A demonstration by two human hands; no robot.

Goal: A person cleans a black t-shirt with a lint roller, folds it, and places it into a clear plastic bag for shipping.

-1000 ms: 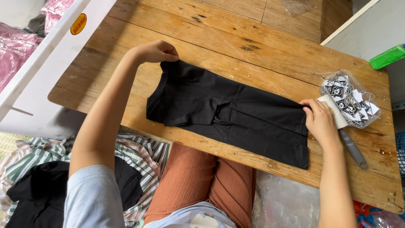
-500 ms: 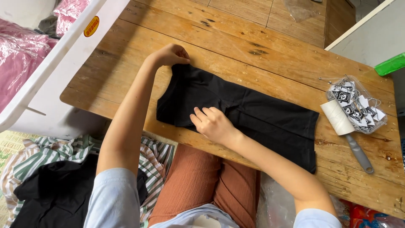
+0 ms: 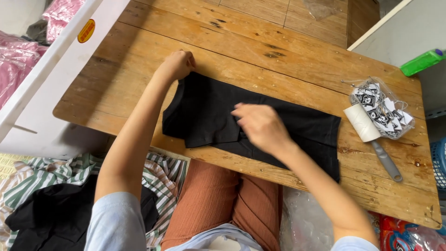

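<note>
A black garment point(image 3: 204, 111) lies folded lengthwise across the wooden table point(image 3: 288, 51). My left hand point(image 3: 178, 64) is closed on the garment's far left corner, pinching the cloth against the table. My right hand point(image 3: 261, 126) hovers blurred over the garment's middle with fingers spread, holding nothing. I cannot tell whether it touches the cloth.
A lint roller point(image 3: 371, 135) with a grey handle lies at the right, beside a clear bag of black-and-white tags point(image 3: 382, 111). A white bin point(image 3: 55, 56) with pink bagged items stands at the left. Striped and black clothes point(image 3: 42, 195) lie on the floor. A green object point(image 3: 420, 61) sits at the far right.
My right hand left the garment's right end, pressed its near left part, and has now slid right to its middle. My left hand kept its hold on the corner.
</note>
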